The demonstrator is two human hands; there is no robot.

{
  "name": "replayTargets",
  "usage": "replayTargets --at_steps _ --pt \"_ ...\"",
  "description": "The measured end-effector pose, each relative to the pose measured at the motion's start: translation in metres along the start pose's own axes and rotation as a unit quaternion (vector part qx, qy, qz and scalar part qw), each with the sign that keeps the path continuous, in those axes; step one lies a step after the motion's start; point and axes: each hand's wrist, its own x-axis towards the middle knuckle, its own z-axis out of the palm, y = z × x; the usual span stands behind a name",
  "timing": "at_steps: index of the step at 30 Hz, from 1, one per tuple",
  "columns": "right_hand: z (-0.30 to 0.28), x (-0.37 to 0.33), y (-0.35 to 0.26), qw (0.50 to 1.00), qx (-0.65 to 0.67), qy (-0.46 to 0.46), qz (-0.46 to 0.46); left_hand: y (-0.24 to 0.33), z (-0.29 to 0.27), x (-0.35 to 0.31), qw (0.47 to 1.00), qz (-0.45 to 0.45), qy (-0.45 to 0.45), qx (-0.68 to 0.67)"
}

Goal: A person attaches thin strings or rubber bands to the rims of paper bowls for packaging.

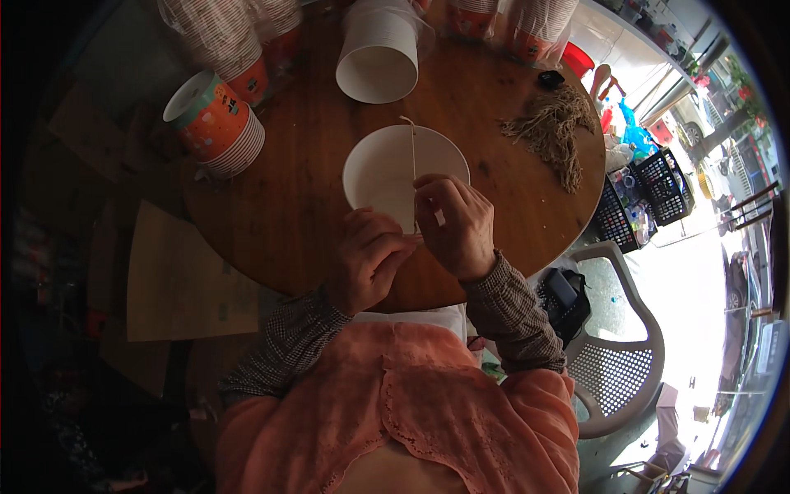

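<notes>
My left hand [374, 257] and my right hand [458, 224] are close together at the near side of a round wooden table. A thin pale string [414, 152] runs from the right hand's pinched fingers up over a white paper tub [368, 177], with its far end bent. Below the right hand, the string leads down to the left hand, whose fingers are closed and slightly blurred at its near end. The tub stands with its wide mouth up, just beyond both hands, and its inside looks bare.
A stack of white tubs [374, 74] lies on its side at the back. Orange printed tubs [226, 123] are stacked at left, near plastic-wrapped stacks [210, 37]. Tan strings [559, 128] lie in a heap at right. Beyond the table are a plastic chair [613, 370] and black crates [662, 193].
</notes>
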Motion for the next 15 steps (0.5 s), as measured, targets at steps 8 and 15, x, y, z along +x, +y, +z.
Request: replayTargets --at_steps 8,15 --pt "-0.019 0.014 -0.006 0.995 0.097 0.010 0.037 0.002 -0.008 0.015 0.981 -0.145 0.064 -0.113" --pt "-0.025 0.018 -0.009 0.987 0.151 -0.035 0.034 -0.002 -0.001 0.033 0.990 -0.129 0.029 -0.040"
